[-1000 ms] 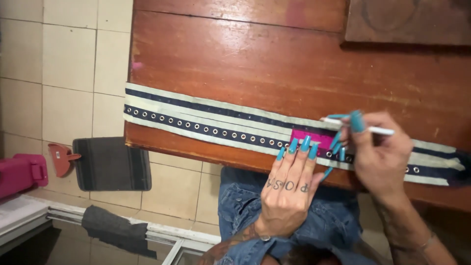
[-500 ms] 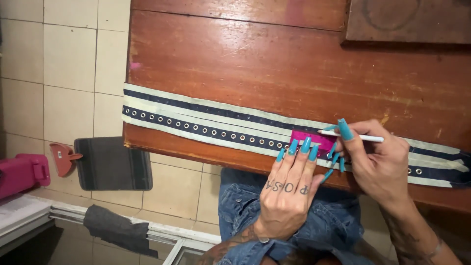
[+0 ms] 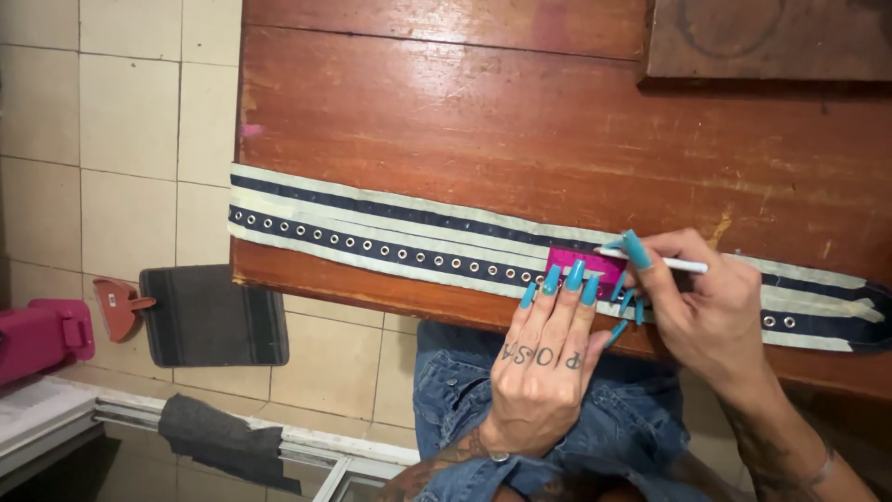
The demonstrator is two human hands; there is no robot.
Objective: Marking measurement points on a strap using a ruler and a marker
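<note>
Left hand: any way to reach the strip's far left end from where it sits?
Probably yes. The left hand presses the pink card on the strip; bare table and strip lie between it and that end, nothing blocking.

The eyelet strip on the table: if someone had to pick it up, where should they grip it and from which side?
Probably at the free left end of the eyelet strip, coming from the left table edge. That end lies flat and overhangs slightly; farther right the left hand and right hand press on it.
</note>
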